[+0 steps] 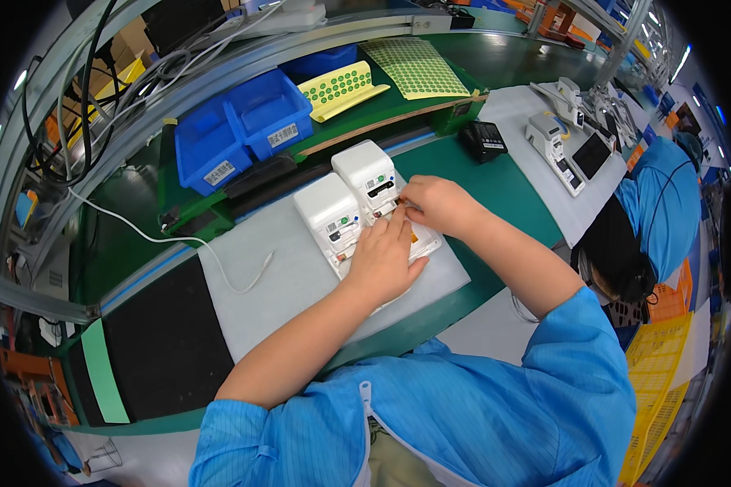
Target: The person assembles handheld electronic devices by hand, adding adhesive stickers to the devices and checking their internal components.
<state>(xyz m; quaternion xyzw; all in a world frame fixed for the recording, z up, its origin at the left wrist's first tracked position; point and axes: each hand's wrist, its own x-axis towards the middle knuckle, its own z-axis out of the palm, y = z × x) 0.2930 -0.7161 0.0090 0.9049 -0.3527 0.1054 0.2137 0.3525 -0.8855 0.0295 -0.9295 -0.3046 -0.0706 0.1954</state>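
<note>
Two white boxy devices with rounded tops stand side by side on a pale grey mat (244, 312): the left device (321, 201) and the right device (362, 162). Each has a front panel with small ports and a flat base extending toward me. My left hand (384, 258) lies over the base of the right device, fingers stretched out and thumb apart, fingertips low on the front panel. Against that panel's right side, my right hand (437, 203) has its fingers pinched together, close to the left fingertips. What lies between the right fingertips is hidden.
Blue bins (256, 118), a yellow sticker sheet (337, 91) and a green-dotted sheet (414, 69) sit on the raised shelf behind. A black device (483, 141) stands right. A white cable (244, 290) crosses the mat's left. A co-worker (654, 215) is at right.
</note>
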